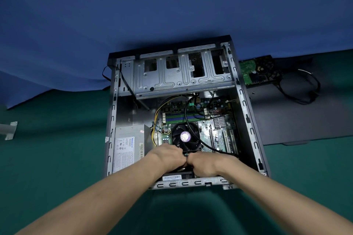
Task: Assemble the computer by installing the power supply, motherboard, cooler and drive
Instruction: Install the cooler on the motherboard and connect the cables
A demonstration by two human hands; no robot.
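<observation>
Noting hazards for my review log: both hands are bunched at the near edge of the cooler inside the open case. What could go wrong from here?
1. A black cable runs across the cooler; left there, it might foul the fan blades.
2. The left hand and right hand work tightly together, and what they grip is hidden; a slip could strike the motherboard.
3. The drive lies outside the case with loose wires that could snag.

Light is dim overall, with one bright patch falling on the motherboard (219,131) inside the case (112,120), where glare whitens the chips. The corners darken, straight edges bow outward, and the far blue backdrop (133,5) looks soft.
</observation>
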